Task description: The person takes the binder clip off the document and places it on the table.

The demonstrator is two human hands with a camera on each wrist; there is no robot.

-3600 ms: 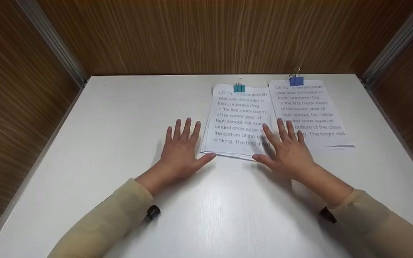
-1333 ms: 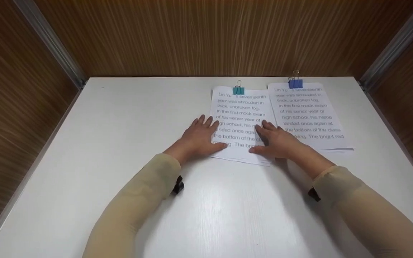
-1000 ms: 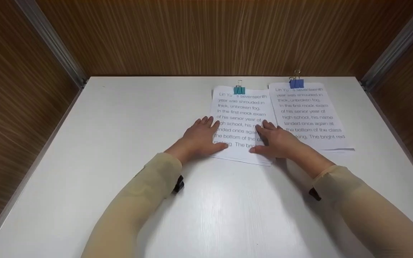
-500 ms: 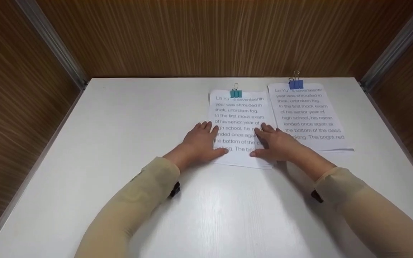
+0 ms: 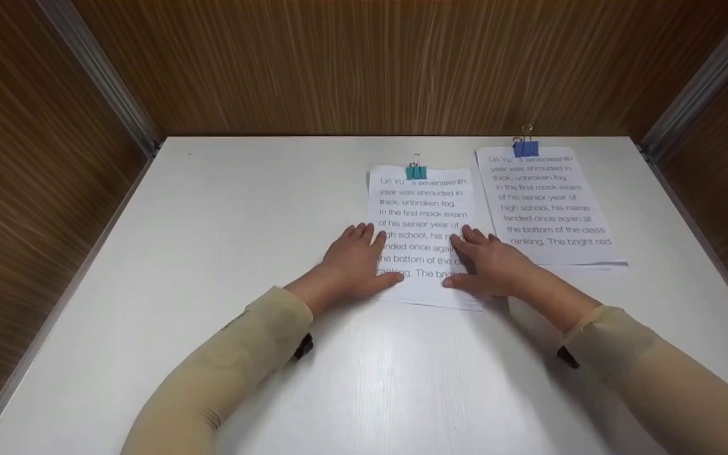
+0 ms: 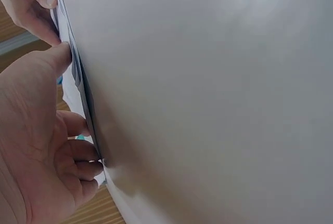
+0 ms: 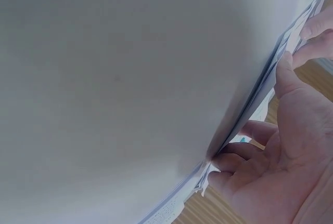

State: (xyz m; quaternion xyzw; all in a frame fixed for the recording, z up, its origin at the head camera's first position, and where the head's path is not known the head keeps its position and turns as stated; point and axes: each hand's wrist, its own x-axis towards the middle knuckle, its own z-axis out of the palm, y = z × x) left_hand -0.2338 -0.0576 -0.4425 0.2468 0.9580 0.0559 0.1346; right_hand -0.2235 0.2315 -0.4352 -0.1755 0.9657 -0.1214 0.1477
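A stack of printed sheets (image 5: 424, 215) lies flat on the table, with a teal binder clip (image 5: 416, 173) on its top edge. My left hand (image 5: 348, 262) rests along the stack's left side, index finger and thumb over the paper. On the opposite side, my right hand (image 5: 497, 265) lies the same way, thumb pointing inward near the lower corner. Seen from the left wrist, the thumb (image 6: 58, 57) lies on the paper's near edge and the other fingertips reach the table beside it. The right wrist view shows the right thumb (image 7: 286, 70) against the sheets' edge.
To the right lies a second stack of printed sheets (image 5: 547, 196) with a blue binder clip (image 5: 526, 149), its lower left corner close by my right hand. Wood-grain panels (image 5: 364, 63) wall in the white table (image 5: 212, 253) at the back and both sides.
My hands went from spread beside the papers to resting on the left stack's two sides. Over the last second that stack slid toward me, away from the blue-clipped one, hands moving with it.
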